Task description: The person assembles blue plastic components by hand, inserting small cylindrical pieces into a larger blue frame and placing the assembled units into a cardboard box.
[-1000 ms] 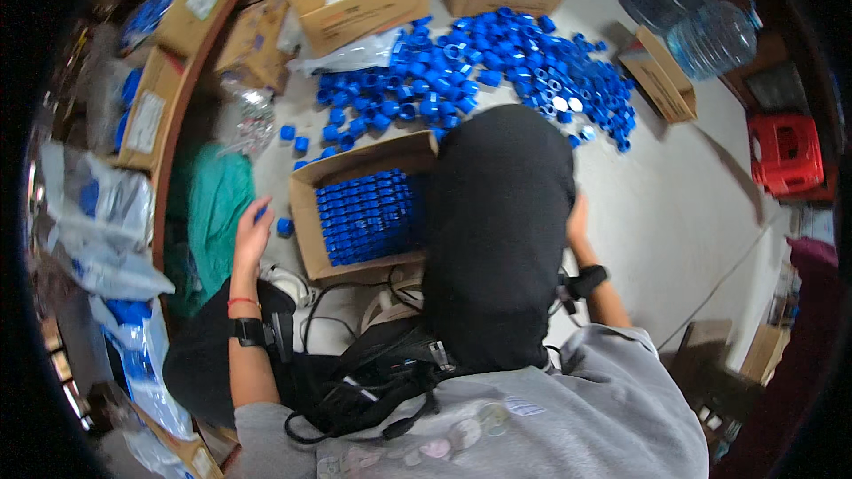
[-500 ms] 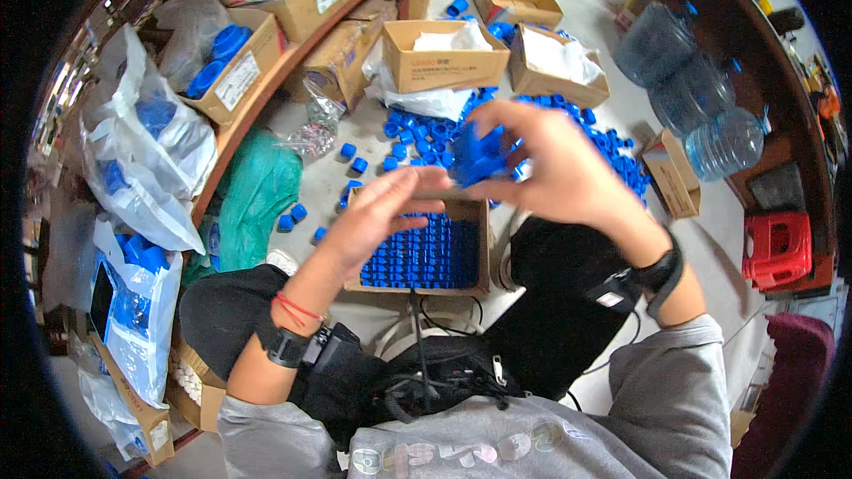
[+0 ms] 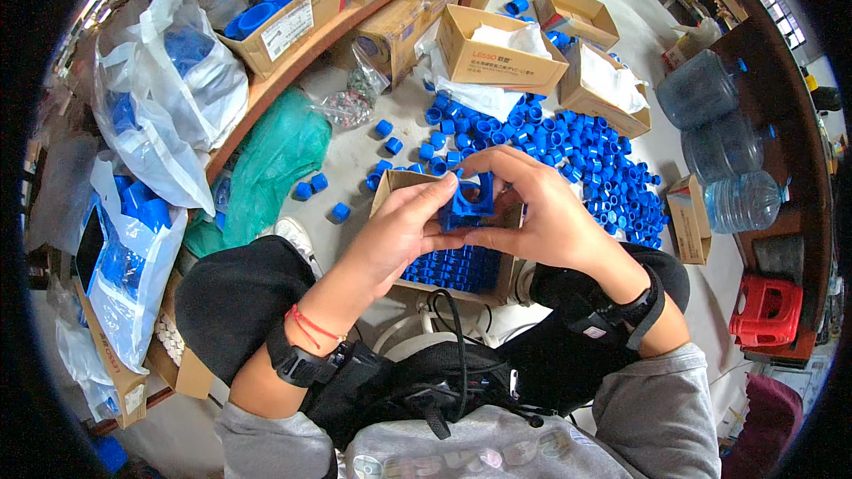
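Between both hands, above an open cardboard box (image 3: pixel 508 282), is a small group of blue plastic pipe fittings (image 3: pixel 467 204). My left hand (image 3: pixel 401 232) closes on the near left side of the group, thumb on top. From the right, my right hand (image 3: pixel 543 220) curls around it with fingers over the far side and the thumb in front. My hands partly cover the fittings, so their number is unclear. Inside the box, blue fittings (image 3: pixel 457 268) stand packed in neat rows; my hands hide its far part.
Loose blue fittings (image 3: pixel 612 195) lie heaped on the floor beyond and right of the box. Farther back stand cardboard boxes (image 3: pixel 497 66) with white plastic liners. A green bag (image 3: pixel 275 168) and a shelf edge are at left; large water bottles (image 3: pixel 741 201) and a red stool (image 3: pixel 768 312) at right.
My right hand has come down and nearer with the blue fittings. My left hand, earlier apart with fingers stretched, now grips them too. The whole view has shifted.
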Available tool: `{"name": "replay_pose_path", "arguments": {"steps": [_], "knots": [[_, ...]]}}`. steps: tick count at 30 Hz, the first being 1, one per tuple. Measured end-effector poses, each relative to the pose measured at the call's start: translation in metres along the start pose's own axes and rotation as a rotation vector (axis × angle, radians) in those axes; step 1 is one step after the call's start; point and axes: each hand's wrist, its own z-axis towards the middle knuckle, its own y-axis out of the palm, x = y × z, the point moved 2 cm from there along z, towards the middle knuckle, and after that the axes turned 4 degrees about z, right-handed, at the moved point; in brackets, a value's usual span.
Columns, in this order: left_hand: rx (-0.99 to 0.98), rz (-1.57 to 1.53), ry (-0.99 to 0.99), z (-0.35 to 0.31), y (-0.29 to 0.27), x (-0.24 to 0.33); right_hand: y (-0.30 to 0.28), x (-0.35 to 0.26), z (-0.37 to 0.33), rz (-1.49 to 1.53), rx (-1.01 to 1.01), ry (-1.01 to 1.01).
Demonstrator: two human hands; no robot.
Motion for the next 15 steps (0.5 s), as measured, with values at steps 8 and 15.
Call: {"name": "replay_pose_path", "arguments": {"steps": [8,15], "knots": [[0.032,-0.112,-0.014,-0.004,-0.002,0.004,-0.006,0.020,0.001,0.561,-0.002,0.130],[0.029,-0.028,0.004,-0.005,0.003,0.003,-0.012,0.019,-0.001,0.454,-0.008,0.191]]}}
